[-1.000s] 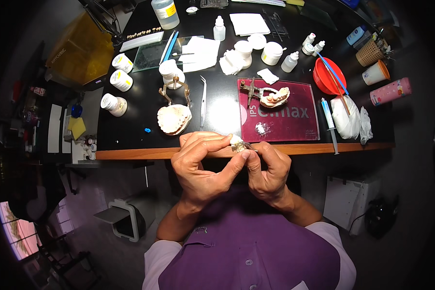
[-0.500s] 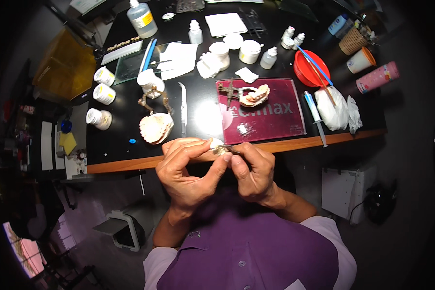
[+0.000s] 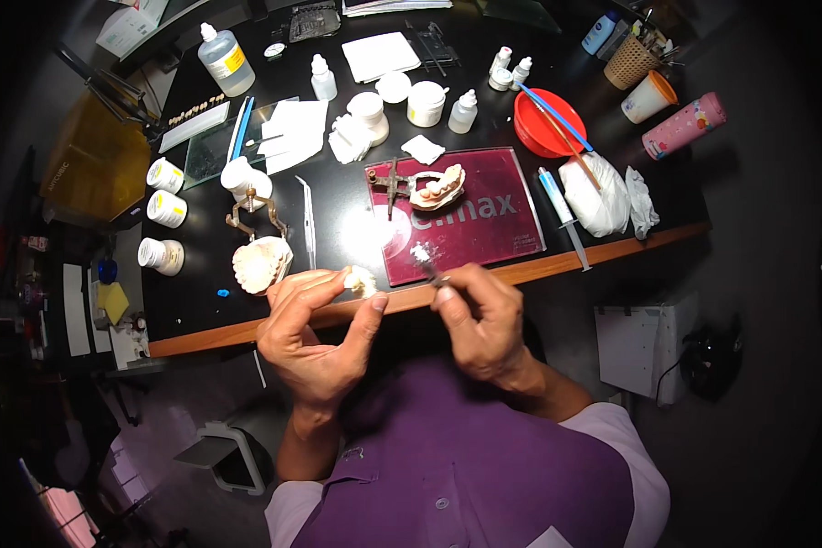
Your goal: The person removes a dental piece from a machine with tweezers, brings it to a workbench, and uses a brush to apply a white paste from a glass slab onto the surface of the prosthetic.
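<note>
My left hand (image 3: 315,352) pinches a small white and gold-coloured piece (image 3: 360,282) near the desk's front edge. To its right, apart from it, my right hand (image 3: 484,333) is closed on a dark slender metal tool (image 3: 436,278), whose tip lies over or by a white powdery patch (image 3: 421,254) on the maroon board (image 3: 511,228); whether it touches cannot be told. A plaster dental model on an articulator (image 3: 261,263) stands beyond my left hand. Another model on a metal frame (image 3: 437,190) lies on the board. Tweezers (image 3: 309,228) lie between them.
The black desk (image 3: 205,310) bears white jars (image 3: 166,208), dropper bottles (image 3: 462,113), white papers (image 3: 292,132), a red bowl (image 3: 530,128) with sticks across it, a syringe (image 3: 566,219), a white bag (image 3: 596,205), a pink bottle (image 3: 680,128) and a pen basket (image 3: 627,64). A bin (image 3: 228,457) stands below.
My hands have moved apart. The tool in my right hand has left the small piece and now points at the board. The whole view has shifted, with the desk appearing further left.
</note>
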Action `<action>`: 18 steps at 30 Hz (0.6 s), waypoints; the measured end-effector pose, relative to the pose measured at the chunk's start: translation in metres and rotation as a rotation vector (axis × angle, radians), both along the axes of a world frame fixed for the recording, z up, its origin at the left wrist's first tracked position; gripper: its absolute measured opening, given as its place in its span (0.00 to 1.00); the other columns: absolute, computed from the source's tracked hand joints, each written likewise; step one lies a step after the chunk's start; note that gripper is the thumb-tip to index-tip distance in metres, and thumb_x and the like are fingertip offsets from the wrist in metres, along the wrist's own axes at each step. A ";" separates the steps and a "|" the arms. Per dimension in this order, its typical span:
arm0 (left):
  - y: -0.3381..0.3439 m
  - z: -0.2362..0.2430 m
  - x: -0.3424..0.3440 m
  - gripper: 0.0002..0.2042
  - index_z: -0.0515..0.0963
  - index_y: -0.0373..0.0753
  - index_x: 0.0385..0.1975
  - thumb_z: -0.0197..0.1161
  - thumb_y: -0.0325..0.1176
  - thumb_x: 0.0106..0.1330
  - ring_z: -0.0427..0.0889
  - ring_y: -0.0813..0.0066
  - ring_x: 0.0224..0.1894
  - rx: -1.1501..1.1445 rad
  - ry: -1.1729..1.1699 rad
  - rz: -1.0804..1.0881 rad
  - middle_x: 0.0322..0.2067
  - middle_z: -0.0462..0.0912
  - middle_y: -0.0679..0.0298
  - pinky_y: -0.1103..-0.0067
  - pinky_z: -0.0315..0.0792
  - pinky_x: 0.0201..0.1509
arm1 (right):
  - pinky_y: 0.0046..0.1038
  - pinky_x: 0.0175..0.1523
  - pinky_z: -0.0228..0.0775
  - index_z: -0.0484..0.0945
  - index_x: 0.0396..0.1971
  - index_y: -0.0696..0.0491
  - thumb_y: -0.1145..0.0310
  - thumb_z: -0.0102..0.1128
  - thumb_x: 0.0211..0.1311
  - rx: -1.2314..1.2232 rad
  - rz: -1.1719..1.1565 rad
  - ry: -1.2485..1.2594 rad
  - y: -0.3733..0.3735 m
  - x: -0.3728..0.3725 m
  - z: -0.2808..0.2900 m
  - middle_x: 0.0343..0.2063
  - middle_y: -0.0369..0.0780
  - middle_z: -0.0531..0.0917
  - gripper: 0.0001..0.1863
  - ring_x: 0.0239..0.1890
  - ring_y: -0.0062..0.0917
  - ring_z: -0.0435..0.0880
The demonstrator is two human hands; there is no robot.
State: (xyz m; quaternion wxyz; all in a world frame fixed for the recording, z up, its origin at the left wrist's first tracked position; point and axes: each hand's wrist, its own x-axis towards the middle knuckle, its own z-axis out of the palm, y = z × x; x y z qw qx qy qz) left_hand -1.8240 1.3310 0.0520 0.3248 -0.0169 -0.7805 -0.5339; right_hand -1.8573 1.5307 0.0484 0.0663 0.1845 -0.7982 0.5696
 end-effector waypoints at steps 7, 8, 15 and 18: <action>-0.007 0.006 0.001 0.14 0.84 0.28 0.49 0.73 0.21 0.63 0.81 0.72 0.46 0.032 -0.083 -0.114 0.44 0.87 0.55 0.77 0.72 0.56 | 0.40 0.38 0.75 0.86 0.34 0.60 0.74 0.70 0.62 0.566 -0.299 0.313 0.059 -0.060 0.008 0.29 0.45 0.81 0.05 0.31 0.41 0.81; -0.006 0.008 0.000 0.15 0.84 0.28 0.50 0.73 0.22 0.64 0.80 0.74 0.45 0.035 -0.105 -0.108 0.44 0.87 0.56 0.78 0.71 0.54 | 0.40 0.38 0.75 0.86 0.34 0.60 0.74 0.70 0.62 0.566 -0.299 0.319 0.062 -0.065 0.007 0.29 0.45 0.81 0.05 0.31 0.41 0.81; -0.007 0.014 -0.011 0.17 0.86 0.31 0.51 0.76 0.24 0.62 0.80 0.78 0.39 0.182 -0.196 -0.195 0.40 0.88 0.59 0.81 0.70 0.46 | 0.36 0.36 0.75 0.89 0.34 0.60 0.73 0.71 0.62 0.427 -0.248 0.003 0.064 -0.080 0.012 0.26 0.46 0.84 0.06 0.28 0.37 0.84; -0.009 0.019 -0.017 0.17 0.86 0.31 0.50 0.77 0.24 0.61 0.80 0.78 0.40 0.166 -0.179 -0.212 0.40 0.89 0.59 0.81 0.69 0.46 | 0.37 0.37 0.76 0.89 0.34 0.60 0.73 0.72 0.61 0.453 -0.216 0.150 0.069 -0.087 0.004 0.27 0.46 0.84 0.06 0.30 0.38 0.86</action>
